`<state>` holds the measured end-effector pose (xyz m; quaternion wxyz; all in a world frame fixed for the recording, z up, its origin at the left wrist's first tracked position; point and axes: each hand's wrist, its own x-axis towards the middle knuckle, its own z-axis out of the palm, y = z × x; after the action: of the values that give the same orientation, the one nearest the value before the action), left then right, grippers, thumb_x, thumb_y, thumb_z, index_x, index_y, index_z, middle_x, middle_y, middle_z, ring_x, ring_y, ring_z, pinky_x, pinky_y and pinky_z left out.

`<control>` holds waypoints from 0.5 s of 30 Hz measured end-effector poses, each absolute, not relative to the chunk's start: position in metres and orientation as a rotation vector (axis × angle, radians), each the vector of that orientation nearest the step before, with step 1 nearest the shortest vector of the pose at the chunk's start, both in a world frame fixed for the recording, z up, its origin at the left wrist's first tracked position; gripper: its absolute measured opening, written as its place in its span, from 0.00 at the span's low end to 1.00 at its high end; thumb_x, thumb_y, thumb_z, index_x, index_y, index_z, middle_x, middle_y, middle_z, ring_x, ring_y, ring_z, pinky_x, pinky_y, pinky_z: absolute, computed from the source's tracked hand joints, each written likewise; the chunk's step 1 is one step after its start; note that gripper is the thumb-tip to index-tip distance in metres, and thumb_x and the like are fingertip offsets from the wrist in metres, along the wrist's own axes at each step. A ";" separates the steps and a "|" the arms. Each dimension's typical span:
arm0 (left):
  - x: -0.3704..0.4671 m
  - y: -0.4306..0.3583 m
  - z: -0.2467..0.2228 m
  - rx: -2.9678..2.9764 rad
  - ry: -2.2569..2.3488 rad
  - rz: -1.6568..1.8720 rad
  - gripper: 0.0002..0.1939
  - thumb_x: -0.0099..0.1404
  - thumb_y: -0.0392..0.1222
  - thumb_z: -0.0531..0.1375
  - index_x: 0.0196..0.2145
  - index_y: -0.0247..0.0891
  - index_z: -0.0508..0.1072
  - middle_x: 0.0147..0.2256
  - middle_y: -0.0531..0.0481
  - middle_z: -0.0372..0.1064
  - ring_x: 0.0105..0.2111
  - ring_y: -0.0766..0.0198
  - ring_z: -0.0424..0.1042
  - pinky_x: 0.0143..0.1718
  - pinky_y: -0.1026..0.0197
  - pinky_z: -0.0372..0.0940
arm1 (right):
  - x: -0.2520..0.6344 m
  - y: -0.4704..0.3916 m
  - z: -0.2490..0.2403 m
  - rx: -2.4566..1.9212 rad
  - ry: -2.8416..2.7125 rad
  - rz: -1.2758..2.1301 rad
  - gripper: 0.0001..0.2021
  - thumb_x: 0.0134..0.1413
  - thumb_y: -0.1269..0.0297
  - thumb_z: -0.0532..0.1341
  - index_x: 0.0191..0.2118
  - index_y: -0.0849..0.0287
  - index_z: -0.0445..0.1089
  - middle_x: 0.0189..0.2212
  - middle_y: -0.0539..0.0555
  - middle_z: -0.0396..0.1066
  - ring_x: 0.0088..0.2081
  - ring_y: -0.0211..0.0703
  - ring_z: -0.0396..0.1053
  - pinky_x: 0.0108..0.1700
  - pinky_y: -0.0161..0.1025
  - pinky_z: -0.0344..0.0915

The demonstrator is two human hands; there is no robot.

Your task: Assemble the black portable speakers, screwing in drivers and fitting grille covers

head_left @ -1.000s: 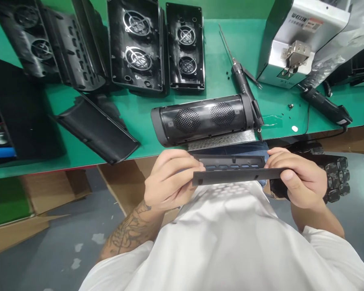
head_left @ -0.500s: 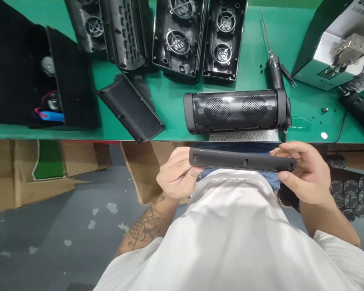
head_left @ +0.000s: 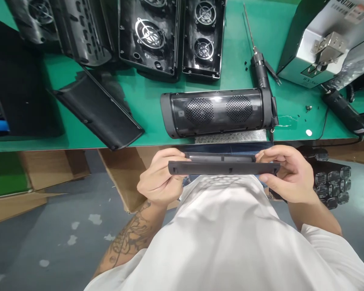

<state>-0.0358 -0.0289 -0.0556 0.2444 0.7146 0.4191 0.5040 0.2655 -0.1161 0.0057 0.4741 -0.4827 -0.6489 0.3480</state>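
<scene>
A long black plastic panel (head_left: 224,168) is held level in front of my white shirt, just off the table's front edge. Its left end is pinched by my left hand (head_left: 161,177), its right end by my right hand (head_left: 286,173). The panel's inner side, with a ridge along it, shows above its near edge. On the table straight ahead lies a black speaker housing (head_left: 218,112) with two round perforated grilles and thick end caps. A curved black cover (head_left: 100,111) rests to its left, tilted and overhanging the edge a little.
Open black housings (head_left: 202,38) with round grilles line the back. An electric screwdriver (head_left: 259,66) lies behind the speaker, a second one (head_left: 346,107) at right. A silver-and-black machine (head_left: 318,44) stands back right. Small screws (head_left: 308,108) are scattered nearby. Cardboard boxes (head_left: 48,169) are below the table.
The panel has tilted in my hands, so its inner side now shows above the near edge. The whole view has shifted, with table items appearing further left.
</scene>
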 end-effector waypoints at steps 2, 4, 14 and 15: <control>-0.033 -0.029 -0.054 1.959 1.120 1.377 0.22 0.71 0.58 0.69 0.25 0.43 0.81 0.26 0.49 0.77 0.32 0.56 0.78 0.30 0.54 0.73 | 0.267 -0.114 0.006 -1.210 -1.640 0.780 0.14 0.86 0.61 0.66 0.63 0.62 0.65 0.47 0.58 0.69 0.50 0.41 0.74 0.55 0.32 0.78; -0.030 -0.030 -0.049 1.953 1.060 1.351 0.21 0.73 0.55 0.69 0.25 0.41 0.81 0.26 0.49 0.77 0.31 0.59 0.77 0.31 0.56 0.72 | 0.270 -0.112 0.008 -1.227 -1.737 0.638 0.13 0.86 0.60 0.66 0.61 0.63 0.66 0.50 0.59 0.68 0.52 0.41 0.73 0.58 0.33 0.75; -0.014 -0.041 -0.010 1.429 0.922 0.768 0.25 0.77 0.58 0.65 0.27 0.38 0.80 0.25 0.48 0.76 0.24 0.63 0.74 0.23 0.62 0.68 | 0.283 -0.119 0.019 -1.495 -2.334 -0.231 0.20 0.89 0.53 0.57 0.65 0.68 0.71 0.65 0.67 0.59 0.75 0.58 0.51 0.82 0.52 0.38; -0.014 -0.041 -0.007 1.377 0.872 0.719 0.26 0.77 0.59 0.65 0.27 0.38 0.80 0.26 0.47 0.76 0.23 0.64 0.75 0.22 0.62 0.68 | 0.287 -0.121 0.018 -1.465 -2.351 -0.161 0.19 0.87 0.54 0.59 0.64 0.68 0.69 0.65 0.69 0.59 0.73 0.61 0.56 0.80 0.52 0.46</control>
<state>-0.0137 -0.0411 -0.0066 0.6289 0.6010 0.3804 0.3138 0.2866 -0.1213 0.0181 0.1822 -0.5190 -0.8332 -0.0570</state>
